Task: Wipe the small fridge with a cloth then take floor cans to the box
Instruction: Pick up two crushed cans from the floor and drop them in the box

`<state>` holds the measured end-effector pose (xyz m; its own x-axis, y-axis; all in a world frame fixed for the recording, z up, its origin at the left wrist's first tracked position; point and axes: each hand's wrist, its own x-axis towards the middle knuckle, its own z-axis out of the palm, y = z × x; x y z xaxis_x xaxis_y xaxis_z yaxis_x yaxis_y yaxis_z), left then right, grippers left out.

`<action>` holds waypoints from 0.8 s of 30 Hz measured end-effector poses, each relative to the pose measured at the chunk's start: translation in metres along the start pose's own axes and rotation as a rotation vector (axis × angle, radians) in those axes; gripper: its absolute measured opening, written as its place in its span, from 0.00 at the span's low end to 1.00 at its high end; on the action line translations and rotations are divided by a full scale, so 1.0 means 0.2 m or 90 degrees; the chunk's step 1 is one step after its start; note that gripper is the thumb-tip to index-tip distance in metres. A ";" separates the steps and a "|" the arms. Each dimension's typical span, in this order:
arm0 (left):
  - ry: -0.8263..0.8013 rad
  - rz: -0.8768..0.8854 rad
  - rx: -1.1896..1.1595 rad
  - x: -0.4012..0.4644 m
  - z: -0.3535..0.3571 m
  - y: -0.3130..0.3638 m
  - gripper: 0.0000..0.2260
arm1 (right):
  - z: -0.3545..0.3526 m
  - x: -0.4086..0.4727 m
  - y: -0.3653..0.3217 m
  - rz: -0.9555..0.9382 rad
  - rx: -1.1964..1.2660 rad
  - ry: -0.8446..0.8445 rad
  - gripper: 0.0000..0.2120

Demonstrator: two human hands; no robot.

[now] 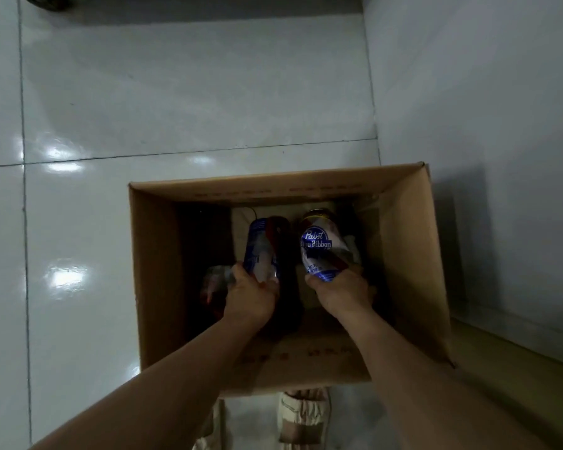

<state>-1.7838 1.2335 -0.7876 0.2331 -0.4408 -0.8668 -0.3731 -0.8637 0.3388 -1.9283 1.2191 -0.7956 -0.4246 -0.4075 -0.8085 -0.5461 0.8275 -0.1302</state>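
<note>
An open cardboard box (413, 241) stands on the white tiled floor below me. Both my arms reach down into it. My left hand (252, 295) grips a blue and white can (258, 251) by its lower end. My right hand (342, 292) grips a blue and white Pabst Blue Ribbon can (319, 248), tilted away from me. Both cans are inside the box opening, above its dark bottom. Another can-like object (213, 280) lies dimly in the box at the left. Dark objects fill the box middle; I cannot tell what they are.
A white wall (485, 125) rises just right of the box. Glossy floor tiles (143, 108) spread to the left and beyond. A dark object (46, 0) sits at the top left edge. My beige trouser legs (301, 417) show below the box.
</note>
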 end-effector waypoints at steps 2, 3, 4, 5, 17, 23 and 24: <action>0.000 -0.009 -0.016 0.07 0.04 -0.02 0.28 | 0.05 0.07 0.01 0.015 -0.005 -0.014 0.46; -0.002 -0.011 -0.022 0.09 0.06 -0.03 0.27 | 0.07 0.09 0.02 0.022 -0.002 -0.020 0.47; -0.002 -0.007 -0.025 0.12 0.08 -0.04 0.28 | 0.09 0.11 0.03 0.025 -0.001 -0.025 0.47; -0.001 -0.002 -0.027 0.13 0.09 -0.04 0.28 | 0.11 0.13 0.04 0.023 -0.001 -0.031 0.47; -0.043 0.027 0.058 -0.09 -0.06 0.08 0.28 | -0.04 -0.12 -0.02 0.004 -0.098 -0.057 0.52; -0.079 0.090 0.109 -0.53 -0.32 0.23 0.26 | -0.30 -0.54 -0.18 -0.045 -0.086 -0.013 0.47; -0.083 0.095 0.108 -0.61 -0.37 0.26 0.26 | -0.35 -0.63 -0.20 -0.052 -0.077 -0.008 0.47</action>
<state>-1.7657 1.2251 -0.6369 0.0510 -0.5162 -0.8549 -0.5420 -0.7333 0.4104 -1.9027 1.2100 -0.6482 -0.3667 -0.4665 -0.8049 -0.6619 0.7388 -0.1267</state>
